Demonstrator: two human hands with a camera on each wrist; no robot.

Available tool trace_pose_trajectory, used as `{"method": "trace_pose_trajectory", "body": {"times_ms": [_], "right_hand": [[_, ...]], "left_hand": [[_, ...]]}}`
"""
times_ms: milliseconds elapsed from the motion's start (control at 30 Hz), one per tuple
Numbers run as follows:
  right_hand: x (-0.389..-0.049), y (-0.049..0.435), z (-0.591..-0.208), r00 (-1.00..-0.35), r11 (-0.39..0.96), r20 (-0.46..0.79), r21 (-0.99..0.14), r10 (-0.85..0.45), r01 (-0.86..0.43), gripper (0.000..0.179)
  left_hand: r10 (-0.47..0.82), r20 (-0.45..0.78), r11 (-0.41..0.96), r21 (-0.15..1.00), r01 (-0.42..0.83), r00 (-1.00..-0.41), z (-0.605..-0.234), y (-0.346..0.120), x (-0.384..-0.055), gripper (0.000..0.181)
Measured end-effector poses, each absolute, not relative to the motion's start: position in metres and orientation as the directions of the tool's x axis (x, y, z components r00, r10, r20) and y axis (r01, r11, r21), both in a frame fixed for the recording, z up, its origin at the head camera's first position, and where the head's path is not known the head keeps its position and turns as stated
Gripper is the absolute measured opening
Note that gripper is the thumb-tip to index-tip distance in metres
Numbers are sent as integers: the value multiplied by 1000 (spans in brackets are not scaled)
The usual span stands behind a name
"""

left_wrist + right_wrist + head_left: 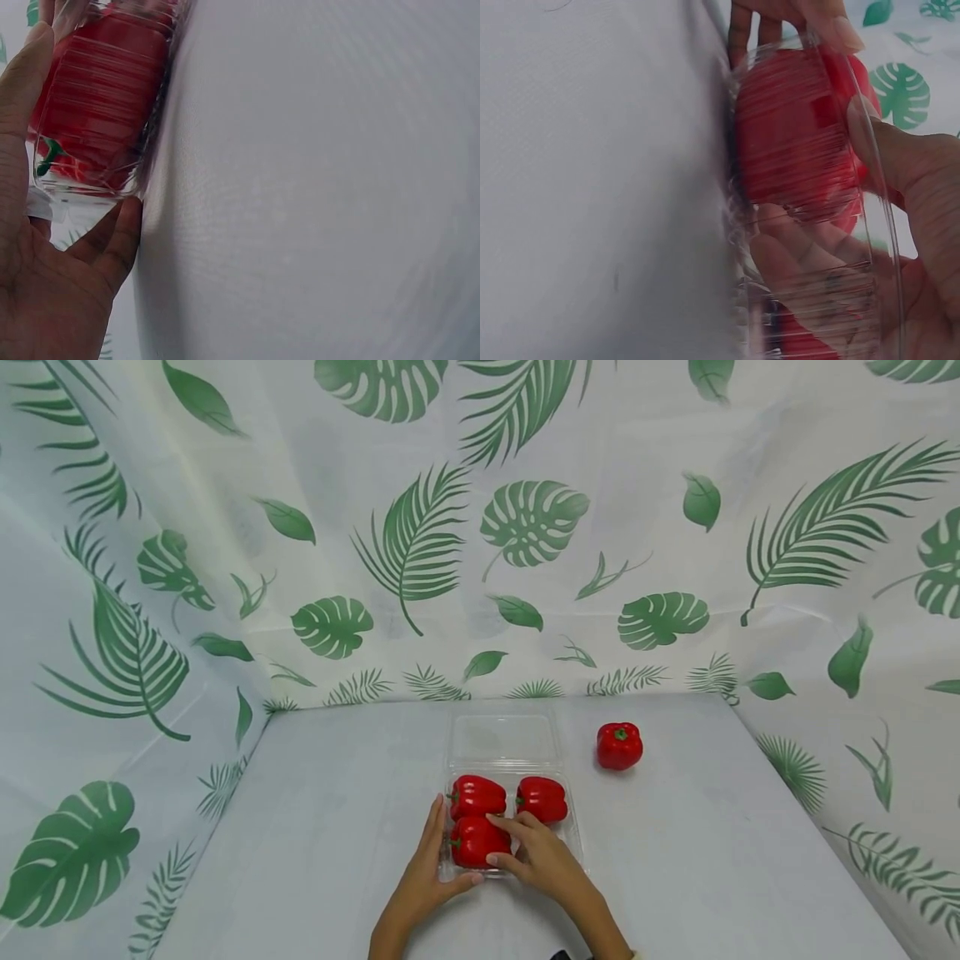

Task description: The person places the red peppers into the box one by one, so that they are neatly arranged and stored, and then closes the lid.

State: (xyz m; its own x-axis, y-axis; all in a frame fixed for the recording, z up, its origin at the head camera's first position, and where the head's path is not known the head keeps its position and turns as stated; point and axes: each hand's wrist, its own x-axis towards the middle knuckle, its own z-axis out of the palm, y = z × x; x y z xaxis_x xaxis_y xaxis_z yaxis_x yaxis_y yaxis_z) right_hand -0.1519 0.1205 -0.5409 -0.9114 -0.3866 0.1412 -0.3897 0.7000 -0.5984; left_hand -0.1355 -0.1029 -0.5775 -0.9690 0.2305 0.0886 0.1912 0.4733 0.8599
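Your left hand (426, 870) lies spread against the clear clamshell (502, 739); your right hand (543, 860) pinches its near-left red bell pepper (478, 843).
You're seemingly seating it; next likely calls for the loose pepper (619, 747) near the tabletop's (690, 843) far edge.

Right hand (934, 195) had a red pepper (791, 127) between thumb and fingers behind the ridged wall of a clear container (864, 283) (plastic blurred the detail), left hand (810, 10) at its upper end, white surface (607, 180) alongside, leaf-print sheet (901, 95) behind.
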Motion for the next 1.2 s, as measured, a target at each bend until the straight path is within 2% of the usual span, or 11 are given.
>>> {"method": "trace_pose_trajectory", "body": {"times_ms": [167, 467, 667, 933, 1200], "right_hand": [[-151, 120, -543, -912, 718, 158, -571, -379, -397, 57], [-147, 120, -546, -885, 648, 321, -602, -337, -465, 43], [-148, 121, -551, -862, 623, 380, -597, -334, -505, 39], [-146, 122, -551, -853, 609, 394, -598, -343, -521, 40], [-147, 123, -546, -855, 624, 379, -585, -355, -518, 34]], "left_hand": [[243, 102, 446, 871, 204, -965, -576, -104, -135, 112], [236, 112, 446, 870, 210, -965, -577, -103, -136, 112], [224, 105, 450, 871, 199, -969, -578, -103, -136, 112], [214, 96, 462, 867, 187, -972, -578, -102, -136, 113], [218, 98, 456, 869, 190, -971, -578, -101, -135, 112]]}}
